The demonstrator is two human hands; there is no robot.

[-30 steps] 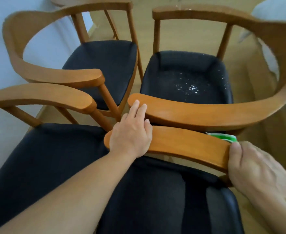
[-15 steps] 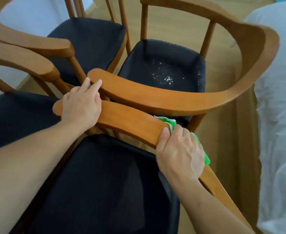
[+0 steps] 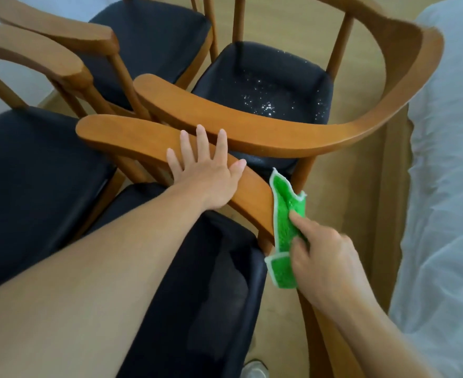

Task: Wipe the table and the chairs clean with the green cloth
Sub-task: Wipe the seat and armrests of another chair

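Note:
The nearest wooden chair has a black seat (image 3: 192, 290) and a curved armrest (image 3: 132, 137) running across the middle. My left hand (image 3: 205, 170) lies flat on that armrest with its fingers spread. My right hand (image 3: 326, 257) pinches the green cloth (image 3: 286, 219) and holds it against the armrest's outer side, to the right of my left hand. The cloth hangs down past the rail. Just behind stands a second chair (image 3: 252, 124) whose black seat carries white specks (image 3: 266, 102).
Two more wooden chairs with black seats stand at the left (image 3: 28, 170) and far left back (image 3: 154, 31). White fabric (image 3: 448, 186) fills the right edge. Wooden floor (image 3: 342, 192) shows between the chairs and the fabric. A shoe tip (image 3: 255, 369) shows at the bottom.
My left hand slid right along the armrest and opened flat with spread fingers. My right hand came off the armrest top and now holds the cloth against its outer side, with more cloth showing.

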